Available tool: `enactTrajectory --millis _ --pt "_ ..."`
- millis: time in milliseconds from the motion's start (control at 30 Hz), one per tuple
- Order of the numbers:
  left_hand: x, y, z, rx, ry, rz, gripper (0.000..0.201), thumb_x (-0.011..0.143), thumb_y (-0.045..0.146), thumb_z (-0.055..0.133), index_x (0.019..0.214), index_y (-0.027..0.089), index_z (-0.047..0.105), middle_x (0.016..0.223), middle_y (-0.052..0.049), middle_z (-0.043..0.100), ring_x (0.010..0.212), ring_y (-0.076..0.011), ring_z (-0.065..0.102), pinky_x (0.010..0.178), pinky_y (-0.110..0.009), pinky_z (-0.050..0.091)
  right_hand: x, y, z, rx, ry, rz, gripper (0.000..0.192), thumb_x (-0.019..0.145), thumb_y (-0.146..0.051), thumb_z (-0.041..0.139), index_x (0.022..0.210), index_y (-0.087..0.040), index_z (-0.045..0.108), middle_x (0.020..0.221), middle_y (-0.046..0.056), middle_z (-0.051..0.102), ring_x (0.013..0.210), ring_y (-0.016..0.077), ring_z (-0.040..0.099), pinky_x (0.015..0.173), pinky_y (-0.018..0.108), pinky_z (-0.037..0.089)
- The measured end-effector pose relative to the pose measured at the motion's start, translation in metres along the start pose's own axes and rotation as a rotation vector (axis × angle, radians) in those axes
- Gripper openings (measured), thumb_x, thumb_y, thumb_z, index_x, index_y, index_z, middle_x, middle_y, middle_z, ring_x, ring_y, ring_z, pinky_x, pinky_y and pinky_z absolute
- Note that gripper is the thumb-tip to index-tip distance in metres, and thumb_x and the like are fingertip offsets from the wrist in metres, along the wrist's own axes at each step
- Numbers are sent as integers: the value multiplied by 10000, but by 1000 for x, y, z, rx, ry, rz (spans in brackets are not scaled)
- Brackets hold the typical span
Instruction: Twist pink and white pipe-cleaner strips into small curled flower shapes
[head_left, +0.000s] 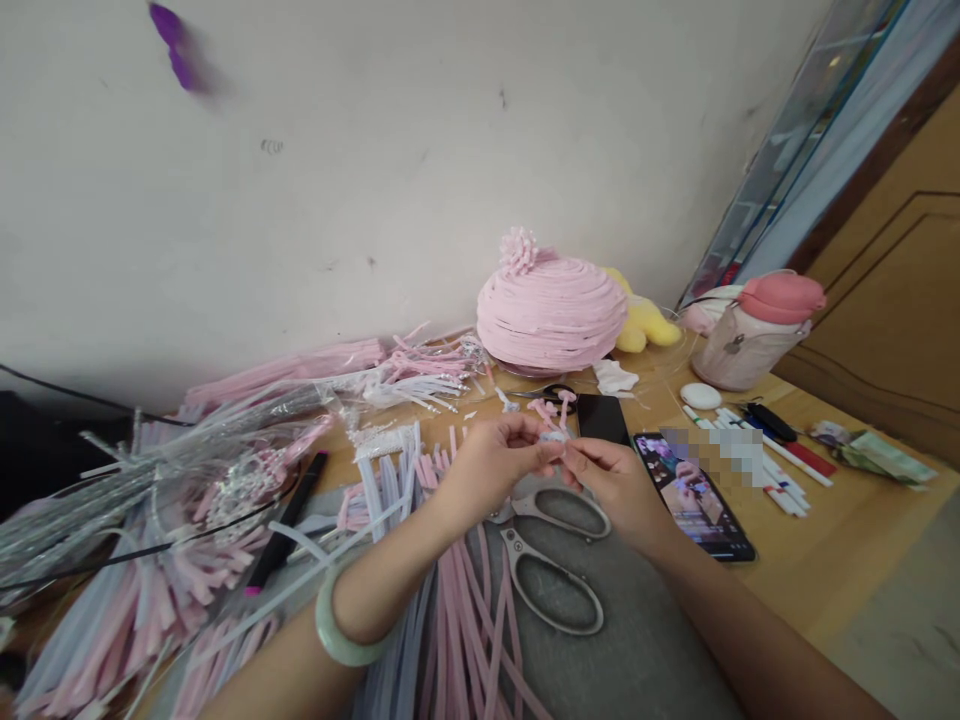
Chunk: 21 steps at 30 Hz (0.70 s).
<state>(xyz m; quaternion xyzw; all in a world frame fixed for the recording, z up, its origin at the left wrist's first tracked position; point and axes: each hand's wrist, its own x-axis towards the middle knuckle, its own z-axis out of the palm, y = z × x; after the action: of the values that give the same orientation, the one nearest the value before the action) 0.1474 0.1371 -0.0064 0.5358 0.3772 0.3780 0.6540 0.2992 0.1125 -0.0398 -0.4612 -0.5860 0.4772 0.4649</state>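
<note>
My left hand (491,462) and my right hand (616,490) meet over the grey mat, fingertips pinched together. Between them is a small pale blue piece of pipe cleaner (553,437), partly covered by the fingers. Short curled pink pipe cleaners (551,408) show just beyond the fingertips; whether they join the blue piece I cannot tell. Metal-handled scissors (559,590) lie below the hands, their blades largely hidden. Long pink pipe cleaners (469,610) and pale blue ones (401,600) run under my left forearm, which wears a pale green bangle (334,625).
A pink domed, wound piece (555,310) stands against the wall beside a yellow plush (649,325). To the right are a lit phone (694,500), a dark phone (602,418), several markers (780,470) and a pink-lidded bottle (757,330). Silvery tinsel bundles (97,510) lie left.
</note>
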Motion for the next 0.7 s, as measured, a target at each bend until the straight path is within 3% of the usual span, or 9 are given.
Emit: enactTrajectory --millis 200,400,700 --pt "1 -8 6 -114 61 -62 192 629 268 706 687 130 587 600 18 634 565 -97 602 620 -229 481 1 4 -2 -120 117 -30 280 750 -417 554 822 -163 646 697 24 627 608 127 548 553 227 434" --pt "3 -7 1 -132 -27 -141 230 703 325 642 632 115 584 533 10 619 492 -87 598 579 -215 491 0 3 -7 -361 181 -164 249 813 -347 494 751 -170 657 673 18 635 632 139 570 594 231 446" --pt "1 1 -3 -140 -46 -135 208 600 235 734 692 110 596 619 1 643 580 -93 625 594 -193 469 2 3 -11 -591 193 -512 145 809 -202 501 724 -169 613 679 35 611 666 140 557 648 251 445"
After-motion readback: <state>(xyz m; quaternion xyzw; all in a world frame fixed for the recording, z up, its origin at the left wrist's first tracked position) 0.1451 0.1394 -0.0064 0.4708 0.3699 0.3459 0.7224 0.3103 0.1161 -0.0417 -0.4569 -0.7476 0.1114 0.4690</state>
